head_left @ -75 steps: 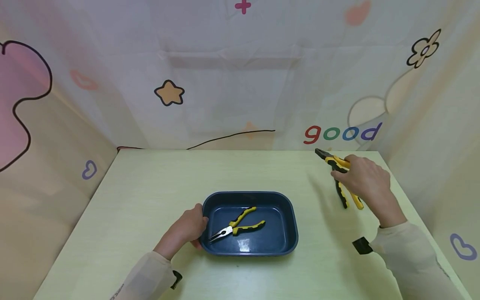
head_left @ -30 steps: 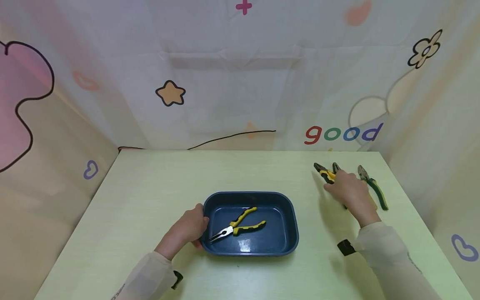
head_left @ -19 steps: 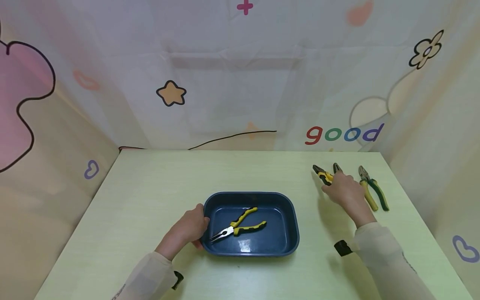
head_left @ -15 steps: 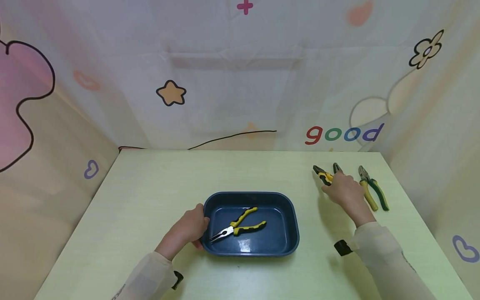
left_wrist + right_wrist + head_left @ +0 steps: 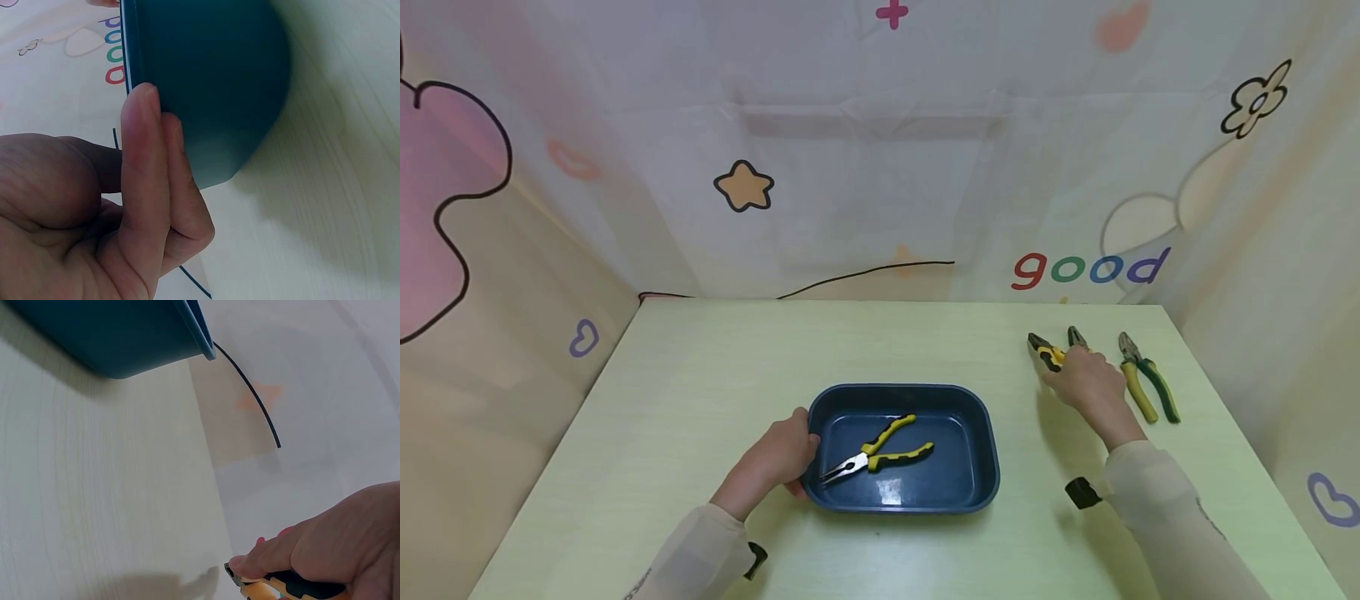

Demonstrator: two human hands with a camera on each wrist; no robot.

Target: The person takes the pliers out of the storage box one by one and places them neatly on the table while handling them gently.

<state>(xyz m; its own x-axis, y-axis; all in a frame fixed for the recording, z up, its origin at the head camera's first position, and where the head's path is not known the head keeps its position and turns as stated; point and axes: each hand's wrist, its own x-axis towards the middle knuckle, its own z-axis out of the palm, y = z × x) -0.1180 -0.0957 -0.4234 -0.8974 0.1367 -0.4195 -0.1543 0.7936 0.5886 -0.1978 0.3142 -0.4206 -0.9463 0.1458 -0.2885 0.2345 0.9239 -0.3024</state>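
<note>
My left hand [image 5: 784, 450] grips the left end of a dark blue tray [image 5: 917, 507], thumb over the rim; in the left wrist view, its fingers press the tray's wall [image 5: 219, 94]. Long-nose pliers [image 5: 891, 457] with yellow-black handles lie spread inside the tray. At the back right, my right hand [image 5: 1088, 385] holds yellow-black pliers [image 5: 1047, 353], dark nose pointing left; the hand covers most of the handles. In the right wrist view, a fingertip rests near the head of these pliers [image 5: 303, 585]. Just beyond that hand shows the head of another pair of pliers [image 5: 1077, 337].
Pliers with yellow and green handles [image 5: 1162, 390] lie to the right of my right hand. The pale table [image 5: 715, 358] ends at a printed cloth backdrop [image 5: 865, 192], with cloth on both sides too.
My right hand has come down and left with the pliers from a raised place at the back, uncovering the green-handled pair. In the last half second it barely shifts. The left hand stays on the tray.
</note>
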